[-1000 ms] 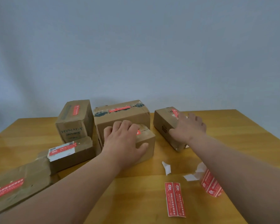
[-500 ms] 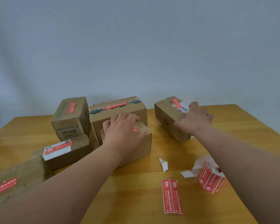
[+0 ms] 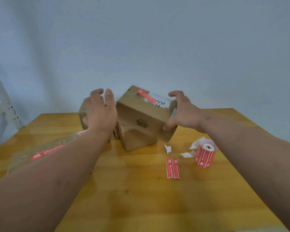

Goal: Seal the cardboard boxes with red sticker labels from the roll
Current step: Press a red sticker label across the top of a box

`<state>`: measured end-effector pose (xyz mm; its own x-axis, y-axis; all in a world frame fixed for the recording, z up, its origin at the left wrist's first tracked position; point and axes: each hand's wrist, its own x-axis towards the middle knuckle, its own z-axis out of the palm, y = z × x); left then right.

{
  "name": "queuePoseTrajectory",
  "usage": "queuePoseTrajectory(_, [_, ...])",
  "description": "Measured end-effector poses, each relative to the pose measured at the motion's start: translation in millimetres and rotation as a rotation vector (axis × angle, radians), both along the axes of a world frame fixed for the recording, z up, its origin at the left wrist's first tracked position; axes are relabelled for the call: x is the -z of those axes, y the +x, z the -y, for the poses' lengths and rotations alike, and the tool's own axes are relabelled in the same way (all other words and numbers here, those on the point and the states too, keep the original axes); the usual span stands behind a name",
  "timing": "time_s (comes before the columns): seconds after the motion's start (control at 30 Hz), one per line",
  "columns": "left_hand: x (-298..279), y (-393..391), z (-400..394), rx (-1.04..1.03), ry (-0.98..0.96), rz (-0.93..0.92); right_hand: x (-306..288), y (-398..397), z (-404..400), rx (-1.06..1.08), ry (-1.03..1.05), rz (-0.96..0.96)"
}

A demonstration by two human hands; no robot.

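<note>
The right hand point(image 3: 182, 114) grasps a small cardboard box point(image 3: 141, 118) by its right end, fingers curled over the top edge and thumb under the lower edge, holding it tilted and lifted above the wooden table point(image 3: 141, 198); a red sticker label point(image 3: 146, 96) runs along the box's top face beside a torn white shipping label point(image 3: 161, 102), and a dark printed mark shows on the side facing the camera; the left hand point(image 3: 100, 113) hovers just beside the box's left end with fingers spread and relaxed, holding nothing, and it seems not to touch the box, though the blur there makes that hard to judge; below the raised box a second cardboard box point(image 3: 137, 139) stands on the table, and behind the left hand a third box point(image 3: 82, 114) is partly hidden; a flattened, taped carton point(image 3: 40, 151) with a red label lies at the left under the left forearm; the roll of red sticker labels point(image 3: 205, 154) stands on the table at the right, near the right forearm, with white backing paper point(image 3: 195, 144) trailing from it; a loose strip of two red labels point(image 3: 173, 168) lies flat just left of the roll, and a small scrap of white paper point(image 3: 168, 149) lies between that strip and the second box; a pale wall point(image 3: 141, 39) fills the background.
</note>
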<state>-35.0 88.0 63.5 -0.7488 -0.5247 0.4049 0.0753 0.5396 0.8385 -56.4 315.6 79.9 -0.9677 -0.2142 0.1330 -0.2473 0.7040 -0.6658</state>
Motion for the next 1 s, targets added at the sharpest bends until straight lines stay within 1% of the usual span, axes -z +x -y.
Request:
queuePoseTrajectory(0.03, [3.8,6.2,9.3,0.021,0.014,0.008,2.8,10.7,5.6,-0.047,0.043,0.018])
queuePoseTrajectory(0.1, [16.5,21.9,22.3,0.155,-0.025,0.073,12.6,29.6,16.9,-0.126,0.140,0.049])
queuePoseTrajectory(0.2, [43.7,51.0,32.2,0.382,-0.167,0.227,33.7,49.7,31.2,-0.220,0.263,0.097])
queuePoseTrajectory(0.3, [65.3,74.9,39.4,0.607,-0.344,0.426,50.0,60.0,37.5,-0.259,0.404,0.141])
queuePoseTrajectory(0.37, [72.8,83.3,43.3,0.637,-0.524,0.551,56.0,63.8,38.6,-0.262,0.436,0.180])
queuePoseTrajectory(0.43, [72.7,86.9,43.4,0.595,-0.659,0.616,60.3,66.2,38.2,-0.261,0.463,0.228])
queuePoseTrajectory(0.57, [65.8,84.2,36.0,0.531,-0.755,0.624,64.0,66.8,35.1,-0.274,0.512,0.342])
queuePoseTrajectory(0.63, [66.0,78.8,35.7,0.502,-0.754,0.643,60.0,65.6,35.8,-0.303,0.555,0.376])
queuePoseTrajectory(0.7, [67.0,74.8,35.8,0.503,-0.704,0.648,55.1,64.2,40.4,-0.315,0.560,0.362])
queuePoseTrajectory(0.8, [66.1,72.4,35.4,0.538,-0.554,0.671,53.2,61.0,53.1,-0.268,0.498,0.201])
queuePoseTrajectory(0.87, [65.2,71.7,35.1,0.552,-0.496,0.702,56.9,58.6,64.1,-0.244,0.512,0.115])
queuePoseTrajectory(0.93, [64.3,70.3,34.6,0.549,-0.504,0.725,60.8,56.2,73.2,-0.252,0.550,0.085])
queuePoseTrajectory(1.0, [63.5,67.9,34.6,0.561,-0.454,0.735,61.4,54.0,79.4,-0.259,0.567,0.097])
